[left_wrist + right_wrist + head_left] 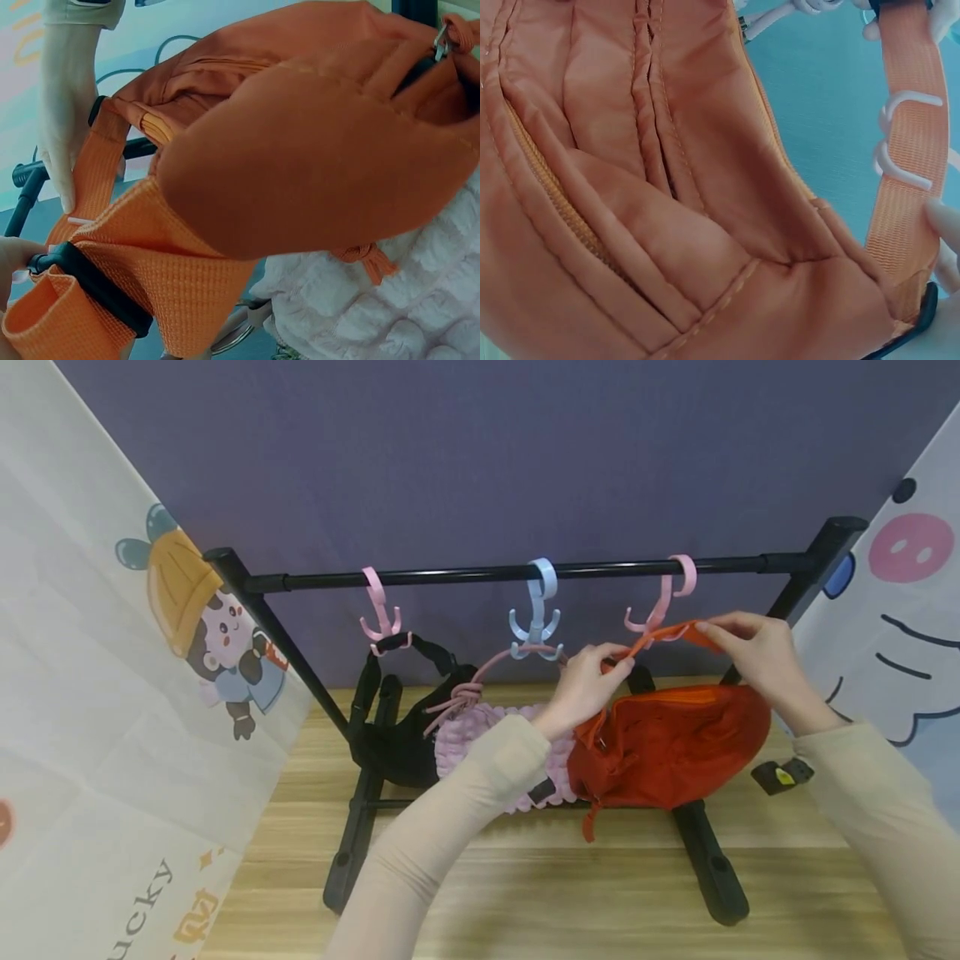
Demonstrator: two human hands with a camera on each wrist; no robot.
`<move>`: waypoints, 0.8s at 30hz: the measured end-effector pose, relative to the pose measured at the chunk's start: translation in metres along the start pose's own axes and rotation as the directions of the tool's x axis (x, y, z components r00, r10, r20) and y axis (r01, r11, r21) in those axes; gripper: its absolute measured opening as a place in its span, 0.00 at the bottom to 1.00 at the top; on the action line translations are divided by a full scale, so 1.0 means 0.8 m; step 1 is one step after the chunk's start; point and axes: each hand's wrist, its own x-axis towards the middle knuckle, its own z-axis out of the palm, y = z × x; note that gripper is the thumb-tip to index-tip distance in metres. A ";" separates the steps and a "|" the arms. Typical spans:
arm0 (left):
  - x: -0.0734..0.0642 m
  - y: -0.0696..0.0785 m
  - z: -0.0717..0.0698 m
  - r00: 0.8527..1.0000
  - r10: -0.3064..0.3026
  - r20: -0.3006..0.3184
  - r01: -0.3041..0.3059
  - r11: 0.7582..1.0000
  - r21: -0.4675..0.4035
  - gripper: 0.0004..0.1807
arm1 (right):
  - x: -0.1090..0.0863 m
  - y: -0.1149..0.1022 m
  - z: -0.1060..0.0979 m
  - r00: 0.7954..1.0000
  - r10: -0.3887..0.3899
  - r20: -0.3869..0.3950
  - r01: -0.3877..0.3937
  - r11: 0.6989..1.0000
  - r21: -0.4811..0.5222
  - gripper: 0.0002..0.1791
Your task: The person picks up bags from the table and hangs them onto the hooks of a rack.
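In the head view an orange-red bag (675,747) hangs by its webbing strap (667,632) at the right pink hook (660,606). My left hand (585,685) pinches the strap left of the hook; in the left wrist view it is beside a black buckle (97,289). My right hand (761,656) pinches the strap's right part, near where it meets the bag. Two pale prongs (911,101) curve over the strap (911,60) in the right wrist view. The strap lies across the hook's lower prongs. My left forearm partly covers a puffy lilac bag (480,727).
A black rail (450,576) on a stand carries the hooks. The lilac bag hangs from a blue hook (536,610), and a black bag (405,747) from the left pink hook (381,610). A small black object (782,774) with yellow lies on the wooden surface (570,885).
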 end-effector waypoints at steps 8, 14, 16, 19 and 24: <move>-0.003 -0.003 0.006 1.000 0.002 -0.015 -0.002 1.000 0.016 0.18 | -0.018 -0.021 0.001 0.999 -0.052 0.001 0.052 0.999 0.010 0.28; -0.008 -0.002 0.004 1.000 -0.013 -0.016 0.014 0.998 0.062 0.20 | -0.024 -0.027 0.002 0.996 -0.092 -0.001 0.092 0.996 -0.004 0.26; -0.009 -0.002 0.004 1.000 -0.013 -0.013 0.014 0.997 0.080 0.21 | -0.025 -0.028 0.002 0.994 -0.109 -0.008 0.109 0.994 -0.001 0.25; -0.010 -0.005 0.004 1.000 -0.008 -0.014 0.009 0.994 0.108 0.23 | -0.027 -0.029 0.003 0.991 -0.135 -0.019 0.135 0.991 0.001 0.24; -0.013 -0.008 0.005 1.000 0.009 -0.018 -0.006 0.991 0.132 0.23 | -0.029 -0.030 0.006 0.984 -0.173 -0.046 0.173 0.985 0.005 0.22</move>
